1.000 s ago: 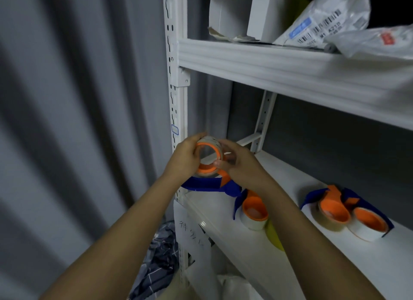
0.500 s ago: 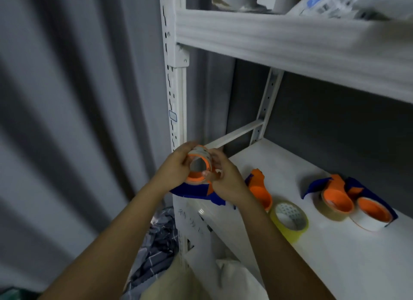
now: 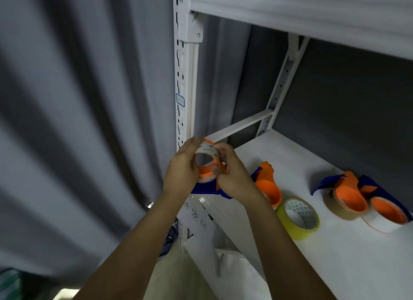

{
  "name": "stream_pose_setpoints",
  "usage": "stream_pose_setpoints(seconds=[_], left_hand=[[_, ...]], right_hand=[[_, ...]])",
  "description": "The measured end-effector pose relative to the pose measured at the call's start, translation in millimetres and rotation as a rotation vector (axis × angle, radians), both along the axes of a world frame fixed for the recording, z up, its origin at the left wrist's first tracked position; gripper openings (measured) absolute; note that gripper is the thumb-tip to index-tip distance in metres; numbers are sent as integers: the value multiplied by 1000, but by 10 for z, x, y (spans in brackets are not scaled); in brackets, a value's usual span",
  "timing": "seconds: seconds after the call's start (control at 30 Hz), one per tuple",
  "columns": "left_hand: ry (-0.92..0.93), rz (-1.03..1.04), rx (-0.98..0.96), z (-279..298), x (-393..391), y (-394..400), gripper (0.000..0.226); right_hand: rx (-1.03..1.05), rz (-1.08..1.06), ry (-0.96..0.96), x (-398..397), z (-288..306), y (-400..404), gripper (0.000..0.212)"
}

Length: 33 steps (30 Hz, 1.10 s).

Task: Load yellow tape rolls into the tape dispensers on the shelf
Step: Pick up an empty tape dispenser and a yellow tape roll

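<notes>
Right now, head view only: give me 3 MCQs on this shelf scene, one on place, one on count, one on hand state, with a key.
1. Where does the yellow tape roll lie?
A. On the shelf board, right of the person's right forearm
B. On the upper shelf
C. In the left hand

2. How many orange-and-blue dispensers rest on the shelf board, not counting the held dispenser?
A. One
B. Three
C. Five

3. What are the hands doing?
A. Both hang empty
B. Only the right holds something
C. Left hand and right hand both grip one dispenser

Key: 1 A, the roll lies flat on the lower board beside the forearm. 2 B, one near the wrist and two side by side farther right. 3 C, fingers of both hands curl round the orange hub.
</notes>
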<state>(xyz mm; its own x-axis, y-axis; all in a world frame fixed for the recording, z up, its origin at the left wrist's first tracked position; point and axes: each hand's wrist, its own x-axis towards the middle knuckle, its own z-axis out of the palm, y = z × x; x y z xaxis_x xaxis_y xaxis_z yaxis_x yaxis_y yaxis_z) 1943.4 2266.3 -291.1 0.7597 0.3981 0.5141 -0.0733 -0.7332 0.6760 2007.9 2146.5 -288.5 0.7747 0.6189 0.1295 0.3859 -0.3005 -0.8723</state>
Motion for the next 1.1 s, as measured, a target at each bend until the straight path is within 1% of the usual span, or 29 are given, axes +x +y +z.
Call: stream_pose_setpoints(seconds=[0.13, 0.23, 0.27, 0.33, 0.37, 0.4, 0.43, 0.5, 0.57, 0.63, 0.73, 0.8, 0.87, 0.93, 1.03, 1.1], left_hand=[[-38, -7, -81, -31, -3, 4, 41], [59, -72, -176, -67, 1, -3, 41], [118, -90, -202, -65, 4, -13, 46], [254, -148, -275, -53, 7, -16, 63], [303, -187, -338, -32, -2, -8, 70], [325, -221, -426, 3, -17, 9, 72], [326, -240, -526, 39, -34, 31, 69], [297, -217, -656, 86, -36, 88, 46], [292, -199, -773, 110, -7, 121, 27], [322, -282, -891, 133, 16, 82, 20], [282, -407, -901, 162, 50, -39, 18], [224, -408, -896, 175, 77, -125, 10], [188, -379, -910, 167, 83, -199, 6], [186, -362, -927, 127, 72, -269, 9], [208, -380, -922, 63, 26, -398, 6], [213, -411, -918, 46, 13, -525, 7]], right_hand=[[-11, 15, -29, -29, 19, -39, 42], [6, -55, -82, -51, -12, -7, 42], [17, -88, -103, -61, -23, 14, 43], [42, -143, -101, -65, -58, 33, 47], [61, -162, -89, -55, -84, 19, 48], [81, -170, -73, -48, -105, -13, 49], [107, -172, -41, -45, -116, -55, 47], [211, -179, 55, -33, -103, -135, 39], [322, -201, 107, -26, -65, -169, 32], [398, -208, 136, -7, -29, -171, 28], [465, -223, 163, 5, 31, -208, 28], [457, -250, 163, 19, 34, -260, 30], [411, -272, 156, 18, -4, -358, 40], [397, -278, 190, -31, -61, -505, 46], [380, -306, 191, -190, -149, -753, 46], [367, -358, 175, -274, -157, -869, 47]])
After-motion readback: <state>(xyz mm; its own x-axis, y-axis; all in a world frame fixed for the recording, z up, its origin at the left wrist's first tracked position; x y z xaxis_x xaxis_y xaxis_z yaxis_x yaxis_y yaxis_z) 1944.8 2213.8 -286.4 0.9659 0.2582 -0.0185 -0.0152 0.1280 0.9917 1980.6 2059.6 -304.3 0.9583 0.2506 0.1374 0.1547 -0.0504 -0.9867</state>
